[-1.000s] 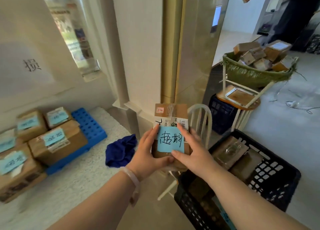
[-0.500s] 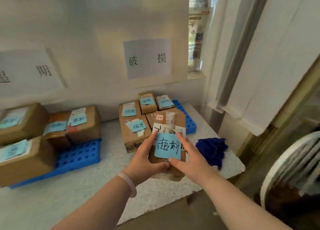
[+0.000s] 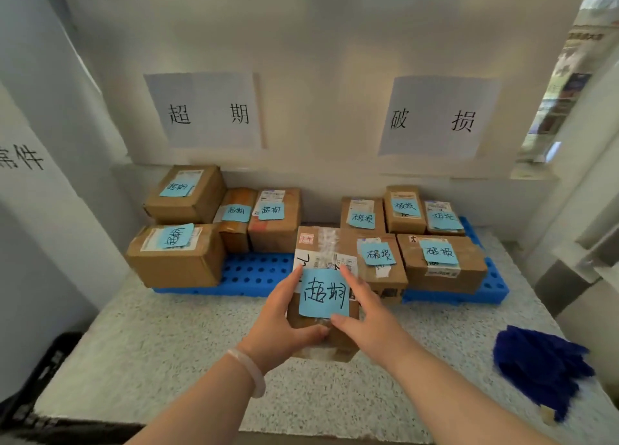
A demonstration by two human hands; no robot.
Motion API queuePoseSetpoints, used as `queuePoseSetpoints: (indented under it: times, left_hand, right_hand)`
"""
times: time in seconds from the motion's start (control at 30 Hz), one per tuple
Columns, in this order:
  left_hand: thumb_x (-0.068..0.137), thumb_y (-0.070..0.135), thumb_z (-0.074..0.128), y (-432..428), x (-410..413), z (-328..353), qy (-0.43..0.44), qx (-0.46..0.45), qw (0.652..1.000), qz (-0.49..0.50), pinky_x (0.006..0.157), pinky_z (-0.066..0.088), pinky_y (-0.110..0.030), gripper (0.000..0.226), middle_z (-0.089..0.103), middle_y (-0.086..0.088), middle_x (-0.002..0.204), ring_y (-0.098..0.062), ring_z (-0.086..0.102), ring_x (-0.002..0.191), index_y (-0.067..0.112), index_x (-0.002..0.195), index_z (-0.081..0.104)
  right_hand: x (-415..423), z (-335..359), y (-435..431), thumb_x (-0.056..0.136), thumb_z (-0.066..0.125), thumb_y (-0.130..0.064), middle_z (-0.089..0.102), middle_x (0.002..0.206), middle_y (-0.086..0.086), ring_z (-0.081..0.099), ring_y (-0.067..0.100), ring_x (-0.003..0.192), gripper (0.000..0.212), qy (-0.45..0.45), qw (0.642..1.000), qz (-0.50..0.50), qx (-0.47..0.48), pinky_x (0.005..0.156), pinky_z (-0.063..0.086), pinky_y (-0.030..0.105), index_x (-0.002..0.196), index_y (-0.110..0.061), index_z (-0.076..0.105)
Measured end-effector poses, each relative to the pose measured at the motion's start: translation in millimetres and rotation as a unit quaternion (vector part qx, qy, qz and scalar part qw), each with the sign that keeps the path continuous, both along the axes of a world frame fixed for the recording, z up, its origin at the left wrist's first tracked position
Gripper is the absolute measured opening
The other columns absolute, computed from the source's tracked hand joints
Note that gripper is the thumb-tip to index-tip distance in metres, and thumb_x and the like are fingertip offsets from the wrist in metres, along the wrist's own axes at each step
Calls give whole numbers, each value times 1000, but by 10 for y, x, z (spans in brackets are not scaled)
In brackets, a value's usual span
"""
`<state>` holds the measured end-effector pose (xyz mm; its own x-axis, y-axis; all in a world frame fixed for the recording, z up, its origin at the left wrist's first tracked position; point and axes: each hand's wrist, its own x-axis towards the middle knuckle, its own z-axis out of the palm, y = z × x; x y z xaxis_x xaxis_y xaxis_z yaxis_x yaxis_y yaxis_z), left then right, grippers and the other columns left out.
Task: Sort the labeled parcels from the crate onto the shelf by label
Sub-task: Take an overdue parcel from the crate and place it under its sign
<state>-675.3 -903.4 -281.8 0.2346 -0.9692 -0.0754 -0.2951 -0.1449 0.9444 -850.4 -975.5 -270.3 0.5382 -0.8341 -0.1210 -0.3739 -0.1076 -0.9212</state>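
Observation:
I hold a brown cardboard parcel upright above the speckled shelf; a blue sticky note reading 超期 is on its face. My left hand grips its left side and my right hand grips its right side, thumbs at the note's lower edge. On the left blue pallet, under the wall sign 超期, sit several parcels with 超期 notes. On the right blue pallet, under the sign 破损, sit several parcels with 破损 notes.
A dark blue cloth lies on the shelf at the right. A black crate edge shows at the lower left beside the shelf. A white panel with writing stands at the left. Bare pallet surface lies in front of the 超期 parcels.
My view has swung left from the crate and chair to face the shelf squarely. Both hands have kept their hold on the parcel and carried it to between the two pallets.

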Motion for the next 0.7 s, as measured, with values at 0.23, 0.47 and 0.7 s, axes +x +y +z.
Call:
queuePoseSetpoints:
  times: [0.23,0.47,0.7]
  left_hand:
    - [67,30,89,-119,347,-15,-8,39,997,69,110,43,-40,103,36,13,141,-12,40,133,56,140,20]
    - [46,51,83,-284,649,-185,41,83,990,108,101,51,-39,113,44,10,141,-14,52,126,56,141,21]
    - [53,46,82,-389,1135,-437,52,111,987,100,102,50,-39,111,44,10,140,-12,51,126,52,145,19]
  right_hand:
    - [510,-130,-358,92,68,-17,31,145,-11,42,12,131,81,-13,996,69,53,103,49,36,139,-63,22]
    - [936,-329,-657,92,68,-17,31,145,-8,40,8,126,81,26,992,101,74,101,48,28,150,-51,22]
    - [1452,-500,-762,90,68,-15,31,149,-8,46,11,126,81,68,988,81,113,88,54,20,147,-53,26]
